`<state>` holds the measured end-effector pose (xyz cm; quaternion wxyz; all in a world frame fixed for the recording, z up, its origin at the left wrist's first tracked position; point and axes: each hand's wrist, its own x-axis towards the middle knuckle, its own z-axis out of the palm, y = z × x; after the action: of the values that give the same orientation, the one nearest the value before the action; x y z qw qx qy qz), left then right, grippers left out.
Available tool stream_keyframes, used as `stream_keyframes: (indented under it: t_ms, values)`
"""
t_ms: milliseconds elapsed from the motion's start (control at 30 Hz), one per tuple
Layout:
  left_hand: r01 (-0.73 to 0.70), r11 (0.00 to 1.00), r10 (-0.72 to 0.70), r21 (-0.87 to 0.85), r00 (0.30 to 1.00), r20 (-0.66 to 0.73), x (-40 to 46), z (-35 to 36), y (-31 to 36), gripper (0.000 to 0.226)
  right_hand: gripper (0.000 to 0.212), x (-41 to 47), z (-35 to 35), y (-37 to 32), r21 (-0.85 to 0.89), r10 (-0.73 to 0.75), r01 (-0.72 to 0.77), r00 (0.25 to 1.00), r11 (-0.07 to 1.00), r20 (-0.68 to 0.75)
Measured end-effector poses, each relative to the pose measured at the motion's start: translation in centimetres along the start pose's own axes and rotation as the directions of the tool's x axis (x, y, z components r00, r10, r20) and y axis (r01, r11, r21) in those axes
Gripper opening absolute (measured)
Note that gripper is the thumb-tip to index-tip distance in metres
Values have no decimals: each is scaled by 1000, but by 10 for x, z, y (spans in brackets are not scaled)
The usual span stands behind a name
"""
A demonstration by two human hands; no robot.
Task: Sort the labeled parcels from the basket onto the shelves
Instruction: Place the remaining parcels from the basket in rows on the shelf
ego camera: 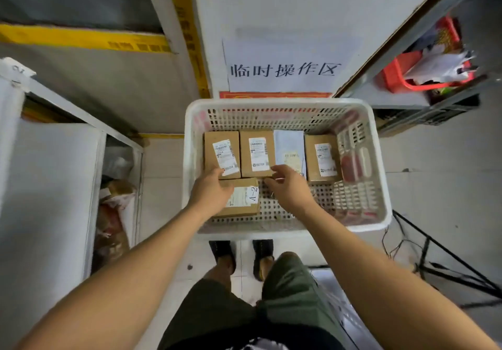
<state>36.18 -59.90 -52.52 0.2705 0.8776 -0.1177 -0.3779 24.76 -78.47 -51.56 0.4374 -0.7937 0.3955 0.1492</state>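
Both bare forearms reach down into the white basket (380,176), where the left hand (210,190) rests loosely over the A-2 parcel (244,200) and the right hand (289,184) hovers half-curled and empty beside it, so picking seems underway, and next comes a firm grasp and lift.

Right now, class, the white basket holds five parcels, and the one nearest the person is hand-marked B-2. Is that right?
Not quite. The head view shows the nearest parcel hand-marked A-2, not B-2. The rest holds: the white basket has five parcels, with three brown boxes and one pale flat packet in the far row. The left hand rests on the A-2 parcel.
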Motion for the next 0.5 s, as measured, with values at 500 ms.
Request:
stream_keyframes:
  t_ms: [500]
  values:
    - [559, 819, -546, -129, 829, 126, 118, 116, -98, 58, 66, 149, 115, 131, 93, 382, -448, 838, 889, 390]
